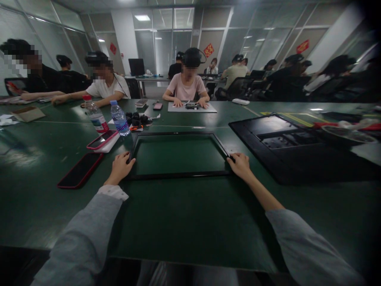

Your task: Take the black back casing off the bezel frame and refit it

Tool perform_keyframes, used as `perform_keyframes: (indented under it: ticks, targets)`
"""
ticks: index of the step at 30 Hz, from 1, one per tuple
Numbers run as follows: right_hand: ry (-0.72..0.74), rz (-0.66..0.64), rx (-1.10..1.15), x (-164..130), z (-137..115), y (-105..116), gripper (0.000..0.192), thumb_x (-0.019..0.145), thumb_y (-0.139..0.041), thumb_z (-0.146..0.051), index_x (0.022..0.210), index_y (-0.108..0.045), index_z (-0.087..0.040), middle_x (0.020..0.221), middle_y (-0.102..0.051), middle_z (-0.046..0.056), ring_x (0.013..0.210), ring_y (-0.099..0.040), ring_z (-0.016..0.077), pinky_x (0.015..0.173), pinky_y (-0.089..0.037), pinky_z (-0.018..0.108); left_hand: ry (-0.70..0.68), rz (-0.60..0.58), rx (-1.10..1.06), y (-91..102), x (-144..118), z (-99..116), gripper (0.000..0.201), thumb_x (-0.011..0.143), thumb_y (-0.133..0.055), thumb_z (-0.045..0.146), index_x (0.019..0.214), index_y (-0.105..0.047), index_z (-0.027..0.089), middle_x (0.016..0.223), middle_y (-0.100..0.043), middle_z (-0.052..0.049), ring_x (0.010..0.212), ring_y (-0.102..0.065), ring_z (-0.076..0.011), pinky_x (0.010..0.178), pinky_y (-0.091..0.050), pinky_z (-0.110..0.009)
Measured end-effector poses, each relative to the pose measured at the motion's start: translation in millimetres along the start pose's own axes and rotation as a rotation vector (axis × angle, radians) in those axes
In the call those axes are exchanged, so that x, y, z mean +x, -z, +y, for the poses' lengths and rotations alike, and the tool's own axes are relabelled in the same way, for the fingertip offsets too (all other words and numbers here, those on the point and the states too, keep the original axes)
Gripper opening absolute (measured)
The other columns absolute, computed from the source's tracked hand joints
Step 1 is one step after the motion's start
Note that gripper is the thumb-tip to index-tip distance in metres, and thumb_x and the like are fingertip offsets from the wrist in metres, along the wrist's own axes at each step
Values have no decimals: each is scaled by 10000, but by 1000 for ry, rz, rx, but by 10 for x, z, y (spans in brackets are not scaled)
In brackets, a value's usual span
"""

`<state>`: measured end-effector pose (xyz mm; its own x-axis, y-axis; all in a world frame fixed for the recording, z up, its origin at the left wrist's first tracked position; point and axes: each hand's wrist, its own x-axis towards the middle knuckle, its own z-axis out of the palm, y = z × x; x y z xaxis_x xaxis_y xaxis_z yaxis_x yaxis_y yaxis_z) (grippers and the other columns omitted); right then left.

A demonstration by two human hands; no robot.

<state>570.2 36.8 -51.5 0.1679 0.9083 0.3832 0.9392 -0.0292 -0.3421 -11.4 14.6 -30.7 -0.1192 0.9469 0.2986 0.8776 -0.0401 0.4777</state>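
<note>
A thin black screen bezel (181, 174), an empty rectangular frame, is held in front of me over the green table (190, 222). My left hand (120, 165) grips its left side, thumb on the near face. On the opposite side, my right hand (240, 163) has its fingers closed round the bezel's edge. Green tabletop shows through the opening. I cannot tell whether the far edge touches the table. Just left of my left hand lies a phone with a red edge (80, 170). Right of my right hand is a large black panel (309, 159).
A second phone (102, 139) rests on a white box, beside a red-capped bottle (97, 117) and a blue-capped bottle (120, 119). Small black parts (138, 119) lie behind. Across the table, a person works over a grey mat (178, 108). A bowl (348, 135) stands at right.
</note>
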Motion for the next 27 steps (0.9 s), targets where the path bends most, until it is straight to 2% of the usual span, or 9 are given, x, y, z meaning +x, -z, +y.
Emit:
perform_keyframes:
  ticks: [6,16,23,27]
  targets:
    - [8,-1,-14,4,2,-12,450,925,-491,-362,1225,-740,-136,1197,-595,193,1153,-520,346,1037,-444,528,-20,-17,78,11,-7,23,503,939,-522,467,1292,-710,162,1511,-566,-189,1393,-469,-422,1133,-394,-606]
    - [15,1,-30,-3,-39,15,468,922,-472,-357,1230,-734,-122,1207,-600,211,1140,-515,358,1031,-435,534,-2,-79,275,111,-50,179,492,1004,-439,418,1369,-667,179,1533,-561,-125,1395,-488,-346,1115,-452,-497]
    - [-4,-9,-17,-23,-60,27,502,925,-462,-381,1304,-683,-139,1232,-603,204,1153,-509,367,1005,-442,542,27,-67,281,144,-75,215,515,1004,-427,429,1401,-646,185,1521,-568,-142,1380,-500,-376,1060,-486,-564]
    - [6,19,-13,-22,-44,6,538,926,-463,-388,1348,-630,-99,1238,-608,218,1170,-511,371,1011,-440,541,27,-63,266,141,-76,215,520,1000,-433,428,1401,-644,173,1515,-572,-152,1381,-498,-383,1070,-477,-585]
